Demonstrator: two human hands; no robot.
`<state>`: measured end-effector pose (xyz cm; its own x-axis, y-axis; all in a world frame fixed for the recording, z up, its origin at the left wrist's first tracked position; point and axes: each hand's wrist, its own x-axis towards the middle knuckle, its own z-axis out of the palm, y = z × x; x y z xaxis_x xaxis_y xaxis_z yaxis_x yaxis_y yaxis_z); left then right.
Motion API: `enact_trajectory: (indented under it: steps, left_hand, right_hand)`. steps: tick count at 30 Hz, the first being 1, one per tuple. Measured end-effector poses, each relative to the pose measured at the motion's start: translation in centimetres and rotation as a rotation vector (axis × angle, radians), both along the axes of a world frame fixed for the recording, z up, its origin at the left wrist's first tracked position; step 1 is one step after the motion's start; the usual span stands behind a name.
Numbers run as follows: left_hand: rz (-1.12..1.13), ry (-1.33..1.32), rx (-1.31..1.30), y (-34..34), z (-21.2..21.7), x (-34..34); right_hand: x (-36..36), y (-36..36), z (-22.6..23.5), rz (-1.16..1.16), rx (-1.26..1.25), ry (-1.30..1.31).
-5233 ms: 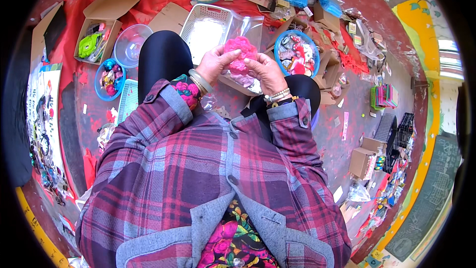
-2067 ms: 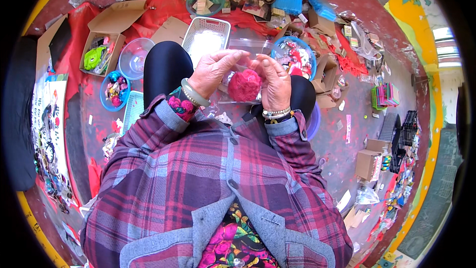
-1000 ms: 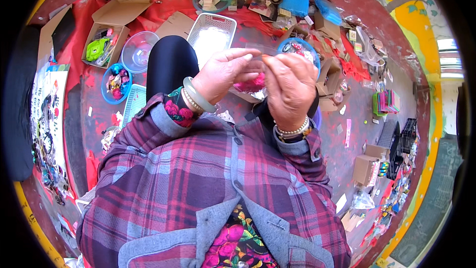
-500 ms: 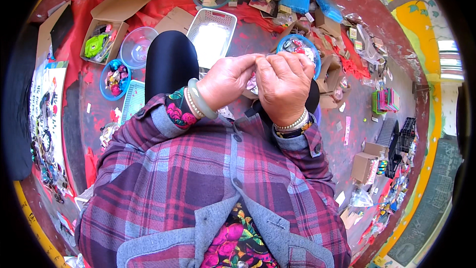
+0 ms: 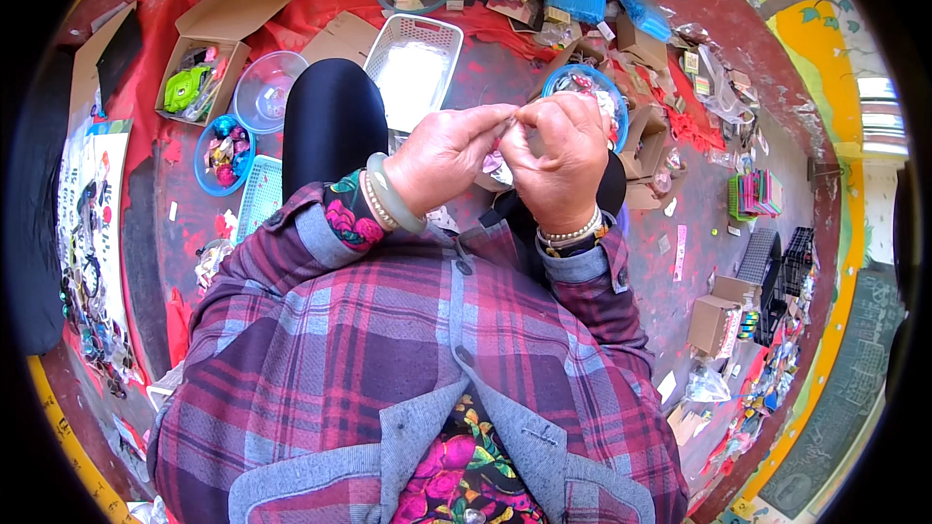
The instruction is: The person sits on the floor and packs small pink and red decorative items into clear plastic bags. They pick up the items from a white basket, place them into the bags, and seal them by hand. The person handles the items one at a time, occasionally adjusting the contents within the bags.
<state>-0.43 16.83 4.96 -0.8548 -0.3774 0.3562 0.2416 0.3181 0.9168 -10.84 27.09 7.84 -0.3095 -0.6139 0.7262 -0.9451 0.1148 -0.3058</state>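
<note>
My left hand (image 5: 449, 157) and my right hand (image 5: 560, 157) meet at the fingertips, above and between my knees. Thumb and forefinger of the left hand are pinched together, pointing right. The right hand's fingers are curled, with its thumb bent toward the left fingertips. Whatever lies between the fingers is too small or hidden to name. On my left wrist is a pale bangle (image 5: 390, 196) with a beaded bracelet; another beaded bracelet (image 5: 575, 230) circles the right wrist. Just beyond the right hand stands a blue basin (image 5: 622, 132) of small wrapped items.
A white basket (image 5: 451, 49) stands beyond my left knee. To the left are a clear basin (image 5: 260, 102), a blue bowl (image 5: 206, 175) of colourful pieces, a teal basket (image 5: 260, 199) and an open carton (image 5: 233, 19). Several cartons and colourful trays (image 5: 757, 196) lie on the right.
My right hand has turned slightly, so its thumb shows more and its fingers have shifted. The left hand stays nearly in place, still pinching.
</note>
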Motion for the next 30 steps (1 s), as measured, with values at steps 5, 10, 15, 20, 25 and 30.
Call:
enact_trajectory:
  steps: [5, 10, 15, 20, 25, 30]
  left_hand:
    - [-0.02, -0.057, 0.025, 0.0, 0.3, 0.0]
    - [-0.018, -0.089, 0.013, -0.1, 0.1, 0.0]
    - [-0.051, -0.153, 0.076, -0.5, -0.7, -0.1]
    - [-0.261, -0.176, 0.71, -1.4, -0.1, 0.2]
    - [-0.278, -0.205, 0.948, -1.7, -0.3, 0.3]
    - [-0.268, -0.279, 0.97, -1.6, -0.2, -0.1]
  right_hand:
    - [-0.5, 0.1, -0.5, 0.054, -0.013, -0.223]
    - [-0.7, 0.2, -0.5, 0.066, -0.012, -0.282]
    - [-1.8, 0.8, -0.6, 0.034, -0.084, -0.541]
    - [-5.1, 2.9, -1.7, 0.267, -0.437, -1.274]
    - [-7.9, 5.8, -2.9, 0.287, -0.607, -1.6]
    - [-10.3, 10.5, -5.1, 0.152, -0.73, -1.618]
